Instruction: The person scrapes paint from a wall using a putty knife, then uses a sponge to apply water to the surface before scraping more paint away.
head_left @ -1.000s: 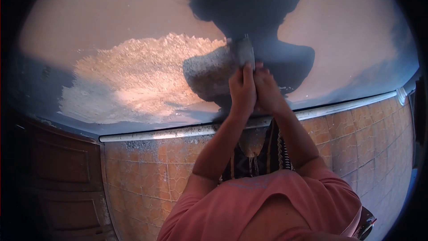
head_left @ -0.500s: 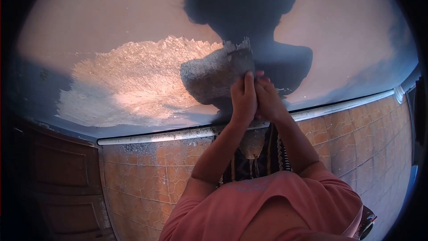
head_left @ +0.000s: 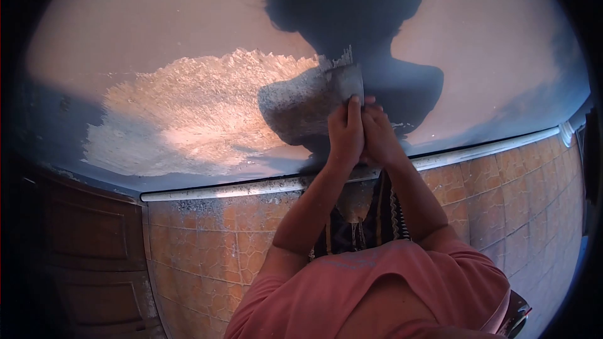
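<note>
Both my hands are at the wall [head_left: 157, 31], closed together around a scraper with a wide flat metal blade [head_left: 347, 81]. My left hand [head_left: 345, 135] grips it with the thumb laid along the base of the blade. Pressed against it from the right, my right hand [head_left: 380, 137] wraps the handle, which the fingers hide. The blade points up the wall, at the right end of a rough pale patch [head_left: 201, 100] where the coating is off. Just above its edge are thin pale streaks [head_left: 347, 55].
A white pipe-like strip [head_left: 264, 189] runs along the wall's foot. Flakes of debris [head_left: 195, 206] lie on the orange tiled floor [head_left: 201, 257]. A brown panelled door [head_left: 88, 235] stands at left. My head-and-shoulders shadow [head_left: 342, 0] covers the work spot.
The blade now looks lighter and stands out more, as if its angle has changed slightly. The hands keep their grip, and the whole view has shifted a little.
</note>
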The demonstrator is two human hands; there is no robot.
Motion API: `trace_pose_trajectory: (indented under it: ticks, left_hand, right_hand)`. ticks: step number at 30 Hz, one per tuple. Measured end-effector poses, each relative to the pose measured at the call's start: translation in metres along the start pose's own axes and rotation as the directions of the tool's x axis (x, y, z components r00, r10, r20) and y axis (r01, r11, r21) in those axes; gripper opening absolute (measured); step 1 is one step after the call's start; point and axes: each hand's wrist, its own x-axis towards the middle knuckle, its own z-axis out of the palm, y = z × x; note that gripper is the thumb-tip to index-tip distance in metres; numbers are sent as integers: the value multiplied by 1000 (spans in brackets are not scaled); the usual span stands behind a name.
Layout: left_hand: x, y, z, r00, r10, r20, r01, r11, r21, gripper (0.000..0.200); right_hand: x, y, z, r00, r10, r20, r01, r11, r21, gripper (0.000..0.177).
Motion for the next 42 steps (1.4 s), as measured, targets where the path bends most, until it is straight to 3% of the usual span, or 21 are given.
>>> trace_pose_trajectory:
  ticks: [3, 6, 9, 12, 15, 17, 19, 21, 24, 26, 28, 30, 36, 39, 42]
  left_hand:
    - [2, 1, 0, 1000, 5, 11, -5, 1000, 1, 36]
    - [-13, -11, -1, 1000, -11, -13, 11, 1000, -18, 36]
    - [-9, -12, -2, 997, -67, -26, 66, 997, -39, 36]
    - [-15, -2, 2, 994, -103, -43, 99, 992, -82, 35]
    - [-20, -11, 0, 1000, -4, -20, 3, 999, -43, 35]
    - [-13, -10, -2, 1000, -8, -28, 7, 999, -47, 35]
    - [-4, -1, 2, 1000, 16, -23, -17, 998, -65, 35]
    - [12, 21, 8, 997, 78, -6, -78, 993, -91, 35]
    - [3, 19, 9, 999, 19, -33, -20, 999, -39, 36]
    - [-5, -10, -3, 998, 30, -46, -29, 999, 18, 36]
    - [-5, -13, -6, 998, 31, -53, -29, 998, 47, 36]
    - [-2, 0, 0, 998, 28, -52, -26, 999, 40, 36]
    - [-9, -16, -4, 996, 37, -76, -32, 997, 73, 36]
    - [10, 6, 5, 995, 94, -28, -93, 995, 30, 36]
    - [12, 20, 9, 995, 99, -2, -99, 995, 33, 36]
  right_hand:
    - [-2, -15, 2, 995, 96, 6, -96, 995, 20, 28]
    - [-15, -3, 1, 999, 44, 6, -44, 999, 0, 26]
    - [-16, -15, 0, 987, 162, 19, -162, 987, 6, 24]
    - [-19, -15, 6, 994, 107, -25, -106, 994, 35, 23]
    - [-23, -6, 2, 998, 62, 2, -62, 997, 43, 24]
    - [-14, 0, 1, 990, -144, 6, 144, 982, -125, 25]
    - [-5, -12, 1, 989, -144, 31, 147, 979, -144, 25]
    - [9, -35, 2, 996, 48, 77, -47, 999, -18, 26]
    - [2, -24, 5, 1000, -22, 11, 22, 1000, 14, 27]
    - [2, 24, 0, 915, -403, -3, 394, 895, -209, 27]
    - [0, 15, 5, 932, -361, -3, 353, 913, -206, 27]
    - [-6, -16, 2, 994, 109, 33, -109, 994, 15, 26]
    - [-13, 1, 3, 999, 53, -7, -52, 998, 20, 27]
    - [9, -11, 2, 997, -71, -18, 70, 997, -10, 28]
    - [8, -33, -2, 992, -22, 127, 18, 999, 31, 29]
